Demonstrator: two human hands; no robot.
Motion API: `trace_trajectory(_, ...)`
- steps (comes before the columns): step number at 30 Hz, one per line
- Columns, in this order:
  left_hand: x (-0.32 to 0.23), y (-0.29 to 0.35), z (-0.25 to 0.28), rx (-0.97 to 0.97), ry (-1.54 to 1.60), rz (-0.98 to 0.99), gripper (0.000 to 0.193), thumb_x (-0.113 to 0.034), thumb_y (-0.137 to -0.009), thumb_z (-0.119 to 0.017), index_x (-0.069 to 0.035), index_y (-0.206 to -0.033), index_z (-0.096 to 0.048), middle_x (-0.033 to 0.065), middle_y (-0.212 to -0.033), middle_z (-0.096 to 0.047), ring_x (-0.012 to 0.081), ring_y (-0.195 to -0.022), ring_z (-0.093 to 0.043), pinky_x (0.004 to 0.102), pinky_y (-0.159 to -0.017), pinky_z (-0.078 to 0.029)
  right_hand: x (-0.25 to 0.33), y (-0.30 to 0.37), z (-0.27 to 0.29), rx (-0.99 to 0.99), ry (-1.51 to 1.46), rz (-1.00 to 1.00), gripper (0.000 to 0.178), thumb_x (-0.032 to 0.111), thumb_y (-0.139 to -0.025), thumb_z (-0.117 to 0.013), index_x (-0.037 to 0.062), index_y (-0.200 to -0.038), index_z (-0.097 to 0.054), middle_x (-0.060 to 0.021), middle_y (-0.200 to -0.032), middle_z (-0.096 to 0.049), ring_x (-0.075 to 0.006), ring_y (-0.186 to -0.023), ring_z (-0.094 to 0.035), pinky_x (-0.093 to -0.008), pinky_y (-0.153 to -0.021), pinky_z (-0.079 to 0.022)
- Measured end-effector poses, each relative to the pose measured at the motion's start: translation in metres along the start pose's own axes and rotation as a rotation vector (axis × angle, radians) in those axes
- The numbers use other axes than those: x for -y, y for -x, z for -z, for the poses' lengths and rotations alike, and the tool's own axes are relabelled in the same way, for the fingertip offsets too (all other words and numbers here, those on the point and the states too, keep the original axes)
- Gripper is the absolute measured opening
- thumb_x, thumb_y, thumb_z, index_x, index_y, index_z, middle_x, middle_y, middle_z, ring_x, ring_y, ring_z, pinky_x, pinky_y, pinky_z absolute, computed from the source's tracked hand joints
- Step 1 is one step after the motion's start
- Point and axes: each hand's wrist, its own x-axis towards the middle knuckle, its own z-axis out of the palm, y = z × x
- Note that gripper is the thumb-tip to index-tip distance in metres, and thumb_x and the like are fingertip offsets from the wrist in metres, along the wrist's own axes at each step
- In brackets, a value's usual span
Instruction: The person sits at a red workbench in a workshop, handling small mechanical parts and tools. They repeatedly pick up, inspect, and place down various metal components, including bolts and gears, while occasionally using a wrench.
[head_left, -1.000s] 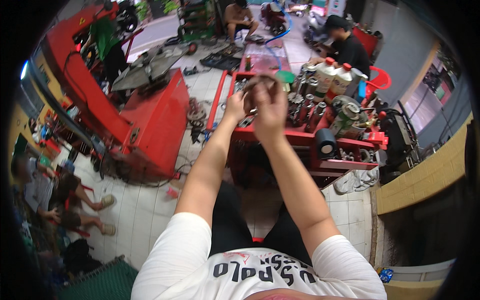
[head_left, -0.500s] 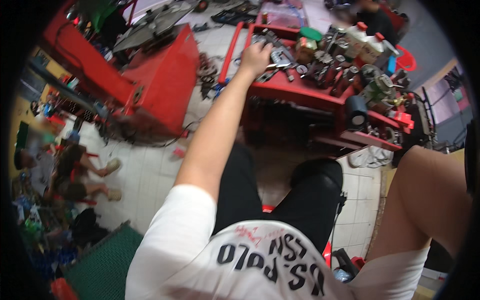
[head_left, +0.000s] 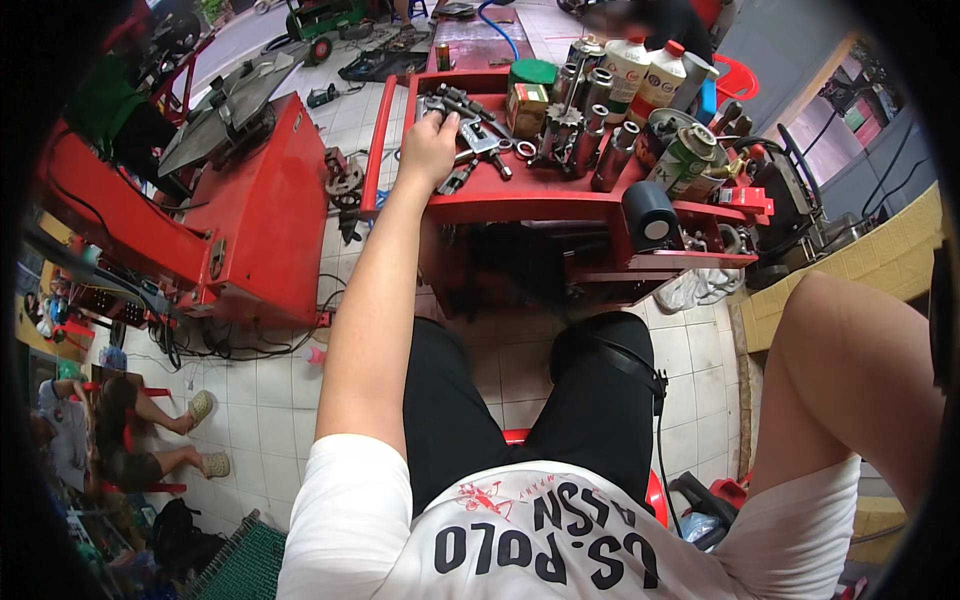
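My left hand (head_left: 428, 152) reaches into the left end of a red tool cart's top tray (head_left: 520, 207). Its fingers curl down among a pile of metal hand tools (head_left: 462, 103), and what they grip is hidden under the hand. Right beside the thumb lies a squarish grey metal piece (head_left: 477, 136). A metal ring (head_left: 525, 150) rests a little to the right. My right arm (head_left: 868, 385) is bent up at the right edge, and its hand is out of the picture.
Cylindrical metal sockets (head_left: 614, 157), a green-lidded jar (head_left: 532, 72), white bottles (head_left: 627, 75) and a spray can (head_left: 690, 160) crowd the tray. A red machine (head_left: 262, 215) stands at left, with cables on the floor. A seated person (head_left: 130, 420) is at far left.
The view has shifted, so the cart and my left arm appear further left and the picture is sharper. My left hand stays over the same tools.
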Motion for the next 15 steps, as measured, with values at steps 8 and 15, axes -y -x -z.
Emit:
trace_trajectory(8, -0.009, 0.0, -0.004, -0.039, 0.117, -0.001, 0.038, -0.032, -0.101, -0.057, 0.002, -0.089, -0.067, 0.0191, -0.078, -0.069, 0.0305, -0.075, -0.067, 0.0424, -0.071, -0.049, -0.049, -0.041, 0.055, -0.364, -0.04, 0.071, 0.028, 0.03, -0.098, -0.067, 0.0028, -0.102, -0.066, -0.0052, -0.088, -0.069, -0.0136, -0.077, -0.063, -0.0292, -0.068, -0.051)
trace_trajectory(15, -0.007, 0.01, 0.019, -0.268, -0.008, -0.038, 0.04, -0.032, -0.101, -0.059, 0.003, -0.082, -0.061, 0.0275, -0.076, -0.065, 0.0478, -0.077, -0.064, 0.0534, -0.068, -0.047, -0.266, -0.002, 0.012, -0.645, 0.489, -0.494, 0.037, 0.037, -0.091, -0.075, 0.0006, -0.096, -0.072, -0.0125, -0.084, -0.073, -0.0174, -0.075, -0.068, -0.0327, -0.069, -0.054)
